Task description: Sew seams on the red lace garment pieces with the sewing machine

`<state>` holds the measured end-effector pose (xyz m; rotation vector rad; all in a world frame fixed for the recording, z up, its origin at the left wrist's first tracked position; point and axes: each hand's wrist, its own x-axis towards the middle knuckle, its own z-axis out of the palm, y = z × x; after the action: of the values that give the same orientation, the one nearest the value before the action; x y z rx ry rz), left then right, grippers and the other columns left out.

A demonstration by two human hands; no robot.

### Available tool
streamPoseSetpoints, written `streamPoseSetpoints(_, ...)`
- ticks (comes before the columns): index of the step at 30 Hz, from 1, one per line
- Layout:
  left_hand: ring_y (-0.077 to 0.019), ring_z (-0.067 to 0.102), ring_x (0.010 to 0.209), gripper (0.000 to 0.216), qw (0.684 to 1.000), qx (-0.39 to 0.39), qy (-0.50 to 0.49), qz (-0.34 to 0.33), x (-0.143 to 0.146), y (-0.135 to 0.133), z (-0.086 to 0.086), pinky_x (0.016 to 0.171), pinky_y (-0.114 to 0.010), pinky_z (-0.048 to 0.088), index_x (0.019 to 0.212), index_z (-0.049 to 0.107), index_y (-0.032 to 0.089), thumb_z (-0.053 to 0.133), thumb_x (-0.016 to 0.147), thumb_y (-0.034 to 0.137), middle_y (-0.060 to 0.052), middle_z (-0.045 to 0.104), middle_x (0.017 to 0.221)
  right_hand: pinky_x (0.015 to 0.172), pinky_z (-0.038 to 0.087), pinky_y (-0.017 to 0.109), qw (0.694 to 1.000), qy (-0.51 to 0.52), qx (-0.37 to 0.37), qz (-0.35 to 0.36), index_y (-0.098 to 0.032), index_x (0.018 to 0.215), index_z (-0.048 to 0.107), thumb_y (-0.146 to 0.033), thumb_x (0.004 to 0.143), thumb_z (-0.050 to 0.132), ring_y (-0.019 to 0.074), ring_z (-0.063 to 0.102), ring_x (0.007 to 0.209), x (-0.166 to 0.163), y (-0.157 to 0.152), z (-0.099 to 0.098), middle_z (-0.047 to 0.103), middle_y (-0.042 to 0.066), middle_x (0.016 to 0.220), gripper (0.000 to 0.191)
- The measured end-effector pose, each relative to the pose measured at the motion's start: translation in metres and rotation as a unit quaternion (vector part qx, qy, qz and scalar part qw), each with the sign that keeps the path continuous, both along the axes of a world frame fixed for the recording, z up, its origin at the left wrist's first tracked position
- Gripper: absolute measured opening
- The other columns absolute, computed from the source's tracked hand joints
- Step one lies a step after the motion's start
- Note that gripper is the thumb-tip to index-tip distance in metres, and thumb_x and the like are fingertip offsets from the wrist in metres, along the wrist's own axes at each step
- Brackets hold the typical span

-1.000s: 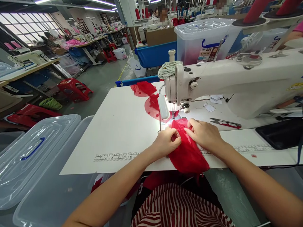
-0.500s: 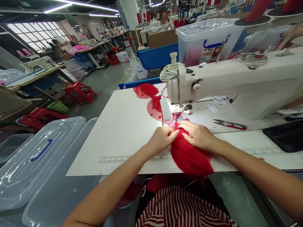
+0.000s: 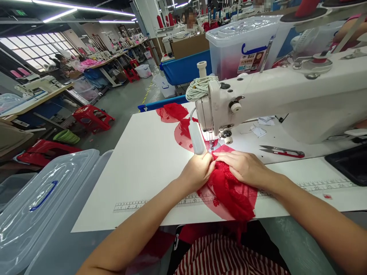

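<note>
My left hand [image 3: 197, 170] is closed, thumb and fingers pinching the edge of a piece of red lace fabric [image 3: 229, 196] just in front of the needle. On the other side of that edge, my right hand [image 3: 245, 167] lies on the fabric with its fingers stretched toward the needle. The fabric is bunched and partly sheer, and its lower end hangs over the table's front edge. Above both hands stands the white sewing machine [image 3: 266, 89], its presser foot [image 3: 211, 145] close to my fingertips. My fingers hide where the fabric meets the foot.
More red sheer pieces [image 3: 172, 112] lie behind the needle on the white table [image 3: 149, 160]. Thread snips [image 3: 282, 151], paper labels [image 3: 258, 131] and a black tray [image 3: 348, 164] are to the right. Lidded clear bins [image 3: 48, 191] stand left of the table.
The red fabric has turned over or opened out, now showing its lace and sheer layer. My left hand has closed more tightly by the needle. The view has shifted slightly.
</note>
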<state>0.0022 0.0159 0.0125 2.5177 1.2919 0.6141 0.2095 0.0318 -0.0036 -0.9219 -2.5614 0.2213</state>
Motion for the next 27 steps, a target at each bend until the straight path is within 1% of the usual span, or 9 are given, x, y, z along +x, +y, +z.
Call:
streamPoseSetpoints(4,-0.0178,0.053,0.075,0.031,0.999,0.012,0.046,0.005,-0.005,-0.004,0.003,0.071,-0.032,0.048,0.080,0.053,0.017,0.032,0.101,0.028,-0.007,0.056,0.084,0.091,0.055,0.038,1.000,-0.006,-0.006,0.003,-0.018,0.120,0.063,-0.002,0.079,0.041,0.0208,0.064,0.107,-0.001,0.000,0.003,0.065,0.005,0.127,0.049)
streamPoseSetpoints(5,-0.0186,0.055,0.077,0.032,0.998,0.015,0.053,0.002,-0.006,-0.005,0.005,0.071,-0.032,0.049,0.084,0.054,0.016,0.031,0.101,0.030,-0.009,0.058,0.088,0.091,0.055,0.038,1.000,-0.004,-0.007,0.003,-0.018,0.120,0.063,-0.001,0.079,0.041,0.0204,0.064,0.107,-0.001,0.000,0.003,0.065,0.005,0.127,0.049)
streamPoseSetpoints(7,-0.0208,0.058,0.084,0.038,0.997,0.028,0.066,-0.006,-0.006,-0.008,0.008,0.073,-0.034,0.050,0.099,0.057,0.012,0.028,0.102,0.037,-0.013,0.061,0.101,0.091,0.055,0.037,1.000,0.002,-0.009,0.002,-0.018,0.121,0.062,-0.001,0.079,0.041,0.0198,0.064,0.108,-0.002,0.000,0.003,0.065,0.006,0.126,0.051)
streamPoseSetpoints(10,-0.0237,0.060,0.096,0.058,0.991,0.069,0.110,-0.032,-0.007,-0.011,0.006,0.082,-0.038,0.051,0.125,0.052,0.007,0.019,0.102,0.049,-0.018,0.059,0.124,0.090,0.056,0.035,1.000,0.012,0.002,0.004,-0.016,0.122,0.062,0.001,0.078,0.041,0.0197,0.064,0.107,-0.002,0.000,0.002,0.066,0.008,0.124,0.052)
streamPoseSetpoints(13,-0.0267,0.061,0.096,0.072,0.976,0.120,0.175,-0.041,-0.009,-0.012,0.000,0.084,-0.041,0.050,0.131,0.051,0.003,0.018,0.098,0.058,-0.023,0.056,0.131,0.089,0.056,0.036,1.000,0.015,0.024,0.007,-0.014,0.119,0.064,0.000,0.079,0.040,0.0210,0.064,0.108,-0.001,0.000,0.001,0.067,0.009,0.124,0.048)
streamPoseSetpoints(16,-0.0277,0.060,0.090,0.074,0.968,0.140,0.204,-0.034,-0.012,-0.011,-0.002,0.079,-0.041,0.049,0.128,0.056,0.003,0.023,0.096,0.061,-0.023,0.058,0.128,0.089,0.057,0.036,0.999,0.007,0.038,0.003,-0.012,0.119,0.063,-0.001,0.082,0.040,0.0219,0.063,0.110,-0.001,0.000,0.000,0.065,0.010,0.126,0.045)
streamPoseSetpoints(19,-0.0267,0.059,0.087,0.072,0.968,0.138,0.207,-0.027,-0.013,-0.011,0.000,0.076,-0.040,0.048,0.127,0.058,0.007,0.023,0.096,0.062,-0.021,0.061,0.124,0.088,0.057,0.036,0.999,-0.008,0.040,-0.015,-0.012,0.121,0.063,-0.001,0.082,0.042,0.0218,0.064,0.108,-0.002,-0.001,0.000,0.066,0.010,0.125,0.046)
streamPoseSetpoints(23,-0.0277,0.056,0.094,0.069,0.967,0.137,0.214,-0.015,-0.013,-0.010,0.002,0.077,-0.039,0.046,0.133,0.054,0.012,0.024,0.096,0.062,-0.018,0.059,0.129,0.084,0.058,0.036,0.998,-0.023,0.052,-0.036,-0.013,0.121,0.062,0.000,0.081,0.041,0.0223,0.065,0.106,-0.003,-0.002,0.000,0.066,0.009,0.124,0.047)
streamPoseSetpoints(27,-0.0280,0.054,0.095,0.069,0.966,0.138,0.221,-0.005,-0.012,-0.011,0.000,0.077,-0.039,0.045,0.136,0.051,0.013,0.027,0.095,0.062,-0.016,0.058,0.131,0.086,0.057,0.036,0.998,-0.022,0.049,-0.037,-0.012,0.122,0.061,0.000,0.082,0.039,0.0220,0.064,0.107,-0.002,-0.003,0.000,0.066,0.009,0.125,0.048)
